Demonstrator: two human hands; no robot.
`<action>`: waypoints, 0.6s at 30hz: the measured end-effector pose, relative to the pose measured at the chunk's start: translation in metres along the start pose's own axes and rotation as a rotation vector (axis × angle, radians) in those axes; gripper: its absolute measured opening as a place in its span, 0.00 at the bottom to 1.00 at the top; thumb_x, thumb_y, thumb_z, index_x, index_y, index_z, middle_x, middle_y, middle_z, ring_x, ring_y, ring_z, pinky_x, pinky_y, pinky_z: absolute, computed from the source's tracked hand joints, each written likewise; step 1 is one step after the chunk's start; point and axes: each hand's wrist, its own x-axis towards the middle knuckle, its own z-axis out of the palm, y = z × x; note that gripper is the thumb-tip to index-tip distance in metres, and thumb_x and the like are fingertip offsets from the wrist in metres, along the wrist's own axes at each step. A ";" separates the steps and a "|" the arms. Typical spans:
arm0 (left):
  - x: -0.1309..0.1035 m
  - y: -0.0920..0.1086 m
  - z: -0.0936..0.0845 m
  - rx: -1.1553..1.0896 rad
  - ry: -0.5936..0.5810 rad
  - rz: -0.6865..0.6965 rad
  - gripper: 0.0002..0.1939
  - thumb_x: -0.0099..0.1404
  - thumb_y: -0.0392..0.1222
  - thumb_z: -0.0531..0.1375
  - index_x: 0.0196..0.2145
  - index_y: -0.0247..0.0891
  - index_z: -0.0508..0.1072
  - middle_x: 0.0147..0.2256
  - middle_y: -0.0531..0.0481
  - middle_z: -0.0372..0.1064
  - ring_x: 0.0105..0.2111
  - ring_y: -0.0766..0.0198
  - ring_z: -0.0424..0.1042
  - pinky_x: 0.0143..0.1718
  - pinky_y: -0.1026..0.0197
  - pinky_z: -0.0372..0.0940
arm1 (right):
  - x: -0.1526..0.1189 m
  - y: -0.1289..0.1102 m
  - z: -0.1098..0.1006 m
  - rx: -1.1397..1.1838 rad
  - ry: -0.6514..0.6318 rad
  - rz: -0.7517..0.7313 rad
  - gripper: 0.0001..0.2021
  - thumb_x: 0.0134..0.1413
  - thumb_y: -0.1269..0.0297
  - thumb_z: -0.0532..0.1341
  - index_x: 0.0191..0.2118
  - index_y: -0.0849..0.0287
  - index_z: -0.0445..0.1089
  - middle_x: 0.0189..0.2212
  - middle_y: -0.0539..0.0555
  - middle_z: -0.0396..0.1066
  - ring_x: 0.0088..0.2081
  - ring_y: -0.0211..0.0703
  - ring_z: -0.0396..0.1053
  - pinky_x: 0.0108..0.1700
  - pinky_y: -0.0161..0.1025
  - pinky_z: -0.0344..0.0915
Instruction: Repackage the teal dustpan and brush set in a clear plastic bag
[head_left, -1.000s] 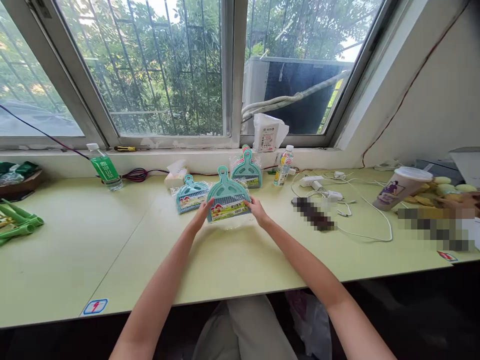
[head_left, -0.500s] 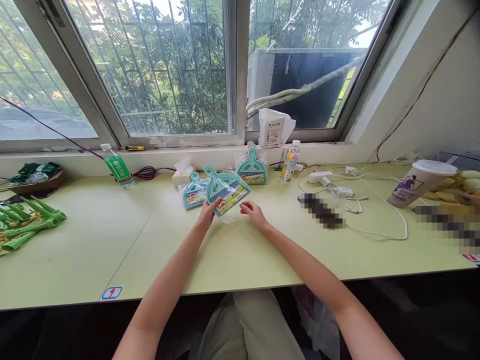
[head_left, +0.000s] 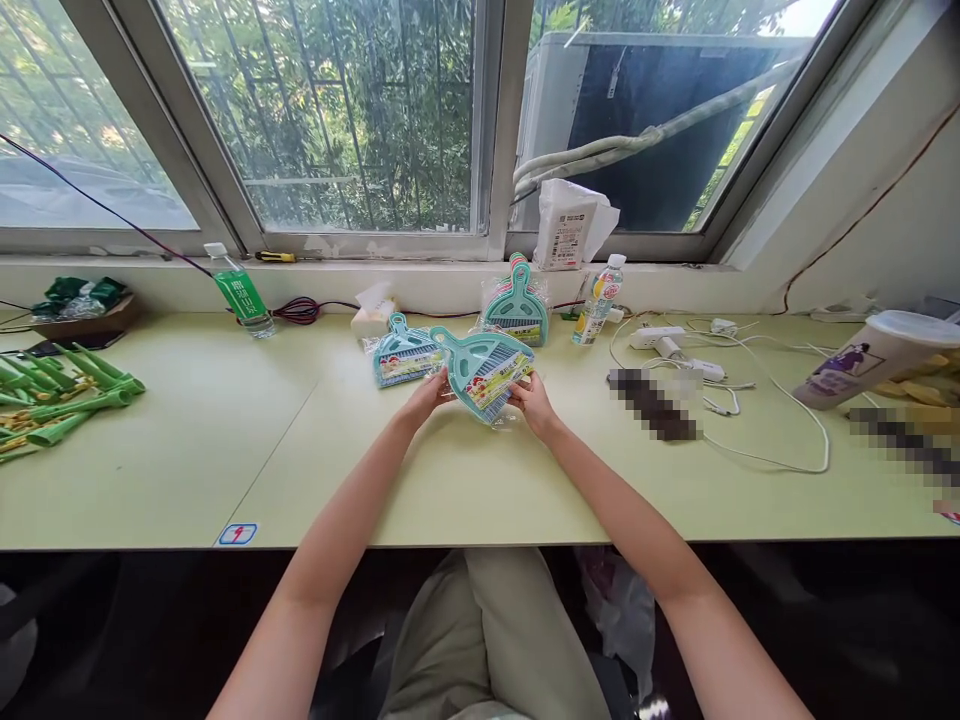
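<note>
Above the pale green table [head_left: 225, 470], a packaged teal dustpan set [head_left: 486, 372] gripped at its wide end between left hand [head_left: 429, 397] and right hand [head_left: 534, 405], handle tilted toward a second set [head_left: 406, 354] lying just beyond the left fingers.

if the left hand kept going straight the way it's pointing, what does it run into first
The left hand points up and away, so probably the packaged dustpan set lying flat behind it, though depth is unclear.
</note>
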 end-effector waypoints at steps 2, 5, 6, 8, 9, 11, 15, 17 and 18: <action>0.007 0.000 -0.005 -0.034 0.153 -0.012 0.22 0.58 0.59 0.64 0.39 0.36 0.75 0.35 0.45 0.77 0.37 0.60 0.75 0.43 0.55 0.70 | -0.002 -0.004 0.001 -0.034 -0.032 0.000 0.21 0.44 0.65 0.70 0.42 0.51 0.59 0.35 0.49 0.76 0.37 0.43 0.76 0.41 0.45 0.76; 0.014 0.001 -0.012 -0.075 0.297 0.000 0.17 0.61 0.54 0.63 0.36 0.36 0.74 0.33 0.46 0.76 0.32 0.63 0.75 0.38 0.58 0.71 | -0.004 -0.009 0.004 -0.068 -0.092 0.014 0.22 0.44 0.64 0.69 0.43 0.52 0.60 0.34 0.50 0.77 0.35 0.43 0.77 0.40 0.45 0.77; 0.015 0.002 -0.014 -0.079 0.316 0.011 0.16 0.61 0.54 0.63 0.36 0.36 0.73 0.33 0.46 0.76 0.33 0.63 0.75 0.38 0.58 0.71 | -0.004 -0.010 0.004 -0.071 -0.110 0.017 0.22 0.44 0.64 0.69 0.44 0.52 0.61 0.34 0.50 0.77 0.36 0.43 0.77 0.41 0.45 0.76; 0.015 0.006 -0.017 -0.057 0.323 0.033 0.17 0.63 0.54 0.61 0.36 0.36 0.73 0.37 0.43 0.76 0.36 0.61 0.76 0.39 0.57 0.71 | -0.004 -0.014 0.003 -0.077 -0.131 0.016 0.22 0.44 0.64 0.69 0.45 0.53 0.62 0.35 0.50 0.78 0.36 0.44 0.77 0.41 0.46 0.76; 0.014 0.009 -0.018 -0.032 0.323 0.054 0.19 0.63 0.56 0.60 0.38 0.36 0.74 0.40 0.42 0.76 0.39 0.59 0.76 0.41 0.56 0.71 | -0.004 -0.016 0.001 -0.081 -0.132 0.013 0.22 0.44 0.64 0.69 0.46 0.53 0.62 0.35 0.50 0.78 0.36 0.44 0.77 0.41 0.46 0.76; 0.010 0.017 -0.020 0.051 0.336 0.158 0.23 0.62 0.58 0.60 0.46 0.38 0.74 0.48 0.41 0.73 0.46 0.56 0.74 0.44 0.54 0.70 | -0.005 -0.020 -0.003 -0.099 -0.142 0.006 0.22 0.45 0.63 0.69 0.47 0.53 0.62 0.35 0.51 0.78 0.37 0.45 0.77 0.41 0.45 0.76; -0.001 0.031 -0.025 0.341 0.317 0.400 0.32 0.56 0.60 0.65 0.53 0.40 0.73 0.52 0.41 0.72 0.53 0.51 0.70 0.51 0.55 0.66 | -0.009 -0.029 -0.010 -0.186 -0.255 0.036 0.24 0.46 0.62 0.69 0.49 0.53 0.63 0.36 0.51 0.78 0.37 0.46 0.77 0.40 0.44 0.76; -0.003 0.032 -0.026 0.496 0.249 0.366 0.29 0.51 0.60 0.67 0.45 0.37 0.78 0.45 0.41 0.76 0.47 0.49 0.74 0.47 0.54 0.68 | -0.012 -0.031 -0.010 -0.230 -0.324 0.058 0.25 0.46 0.62 0.69 0.51 0.53 0.63 0.37 0.52 0.79 0.37 0.46 0.78 0.39 0.44 0.76; -0.003 0.031 -0.026 0.551 0.233 0.333 0.27 0.50 0.59 0.68 0.40 0.36 0.80 0.40 0.41 0.78 0.43 0.49 0.75 0.44 0.54 0.69 | -0.012 -0.032 -0.009 -0.246 -0.348 0.066 0.26 0.46 0.61 0.69 0.51 0.53 0.63 0.38 0.52 0.79 0.37 0.46 0.78 0.39 0.44 0.76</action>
